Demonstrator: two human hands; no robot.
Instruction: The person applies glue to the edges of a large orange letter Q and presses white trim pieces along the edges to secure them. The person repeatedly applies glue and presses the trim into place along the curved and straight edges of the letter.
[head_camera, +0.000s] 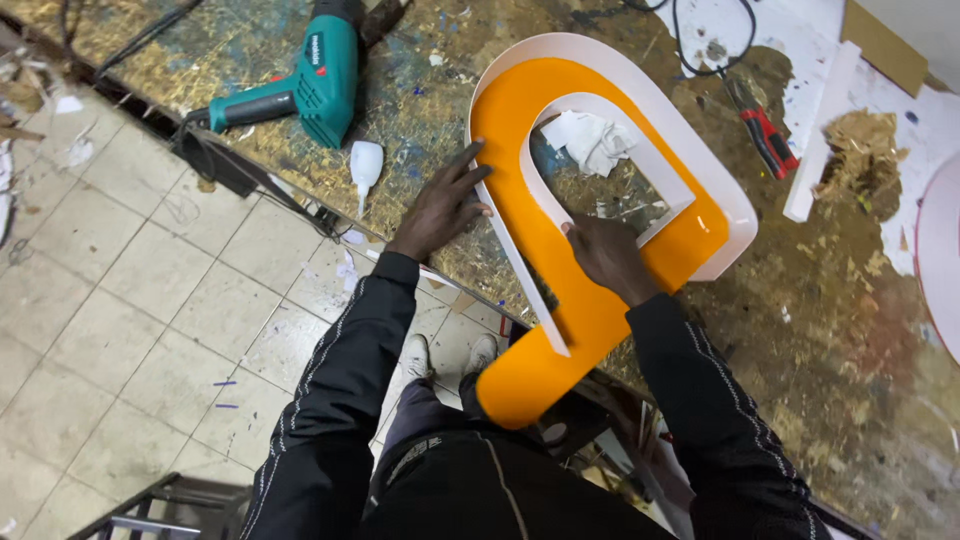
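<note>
A large orange sign letter (590, 300) with a white plastic side rim (640, 90) lies on the stained wooden workbench (820, 330), its lower end jutting over the bench edge. My left hand (440, 205) rests flat, fingers spread, against the letter's outer left wall. My right hand (605, 255) presses on the inner white strip near the middle of the orange face. A crumpled white rag (592, 140) lies inside the letter's opening.
A teal power drill (315, 75) and a small white glue bottle (365, 165) lie left of the letter. Red-handled pliers (765, 135), a black cable (690, 40), white strips and cardboard scraps sit at the right. Tiled floor (130, 290) lies below the bench edge.
</note>
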